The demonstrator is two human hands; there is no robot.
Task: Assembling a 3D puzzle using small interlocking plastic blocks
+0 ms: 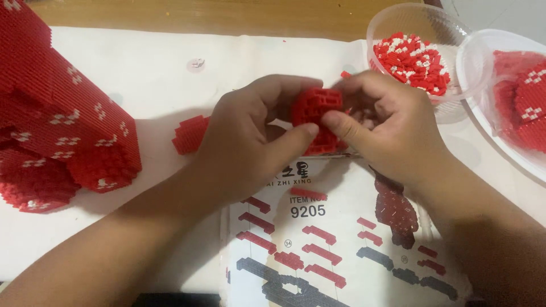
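**Red brick cluster pinched between both hands above the instruction sheet**

Red brick cluster (316,108) is held just above the top edge of the instruction sheet (341,250), near the middle of the white table cover (142,74). It is gripped from the left by the left hand (250,136), whose thumb is pressed against its lower face with the fingers curled over the top. It is closed on from the right by the right hand (387,125), fingertips bent in against its side; whether a loose brick is also pinched there cannot be told.

A slip is judged the main risk: if the cluster is squeezed unevenly, small studs could be popped off and scattered over the sheet, or the piece could be split along a layer. The clear bowl (415,23) just behind the right hand could be knocked by a wrist, and its loose red and white bricks spilled.

Counted: one held cluster, one small red slab (189,133) lying left of the hands, one large red model (62,113) at far left, one bowl, one clear lid (495,108) holding built red sections, one sheet.
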